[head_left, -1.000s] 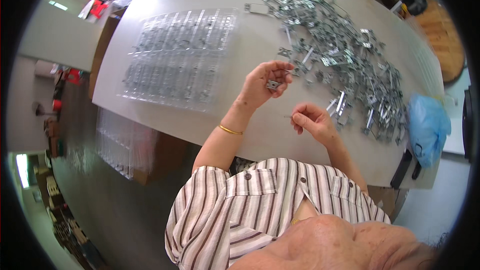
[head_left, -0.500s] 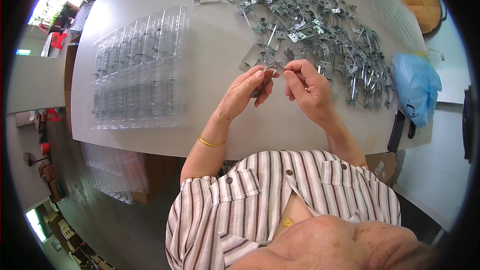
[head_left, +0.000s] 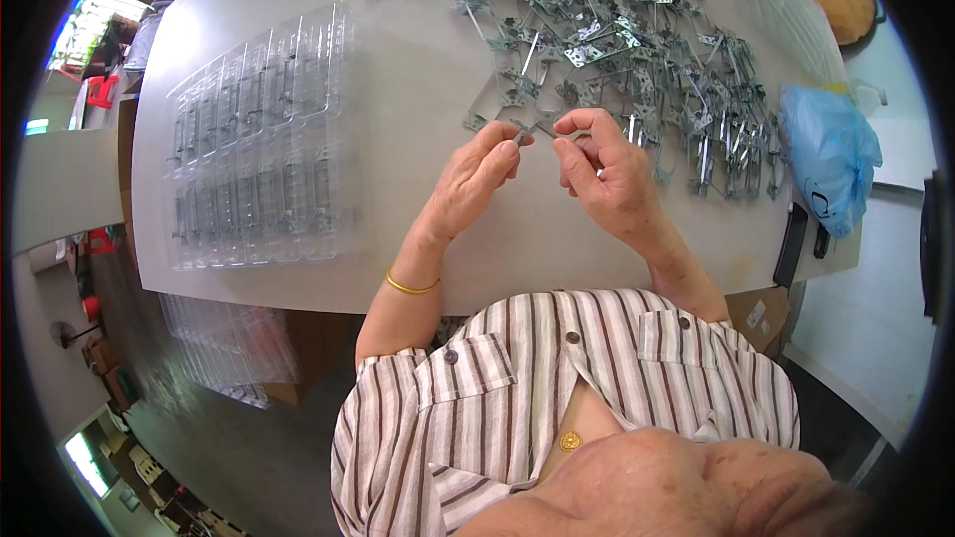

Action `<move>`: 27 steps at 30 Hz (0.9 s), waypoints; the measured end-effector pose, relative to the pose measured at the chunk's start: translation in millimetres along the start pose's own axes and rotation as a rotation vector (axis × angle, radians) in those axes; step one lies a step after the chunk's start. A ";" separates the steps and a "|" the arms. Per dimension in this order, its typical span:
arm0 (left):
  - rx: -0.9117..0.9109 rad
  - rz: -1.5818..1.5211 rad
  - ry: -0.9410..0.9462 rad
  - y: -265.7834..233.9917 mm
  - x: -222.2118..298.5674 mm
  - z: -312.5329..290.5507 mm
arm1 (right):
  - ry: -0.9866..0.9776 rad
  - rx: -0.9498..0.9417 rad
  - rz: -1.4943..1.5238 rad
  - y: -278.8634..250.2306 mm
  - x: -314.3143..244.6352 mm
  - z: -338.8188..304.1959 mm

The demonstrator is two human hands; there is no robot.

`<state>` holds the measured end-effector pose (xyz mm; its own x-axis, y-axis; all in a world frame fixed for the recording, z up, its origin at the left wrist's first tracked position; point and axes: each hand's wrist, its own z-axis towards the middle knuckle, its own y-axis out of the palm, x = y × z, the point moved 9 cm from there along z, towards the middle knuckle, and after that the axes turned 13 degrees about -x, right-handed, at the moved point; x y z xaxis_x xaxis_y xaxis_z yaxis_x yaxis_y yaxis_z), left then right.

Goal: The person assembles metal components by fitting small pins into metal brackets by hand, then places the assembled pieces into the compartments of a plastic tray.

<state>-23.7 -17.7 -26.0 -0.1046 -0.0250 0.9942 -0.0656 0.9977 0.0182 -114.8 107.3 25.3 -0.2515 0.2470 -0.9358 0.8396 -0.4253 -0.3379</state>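
Small metal part pinched between both hands: left hand grips its 9 o'clock end, right hand its 3 o'clock end. Long axis runs 9–3, above tabletop. Metal pile at 12–2 o'clock, nearer right hand.

The left hand and right hand, apart a second ago, are now meeting over the grey table, both pinching one thin silver metal strip between their fingertips.

Left hand and right hand raised close together, fingertips pinched and facing each other, both forearms angled inward from the lower edge.
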 end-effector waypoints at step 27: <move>-0.256 0.382 0.112 37.0 11.8 2.0 | 0.178 -0.195 0.276 -1.0 34.2 2.2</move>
<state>-29.4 18.8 -13.8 0.0350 0.3397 0.9399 0.2054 0.9179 -0.3394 -125.3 114.2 -6.6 0.0705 0.3009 -0.9510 0.9443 -0.3275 -0.0336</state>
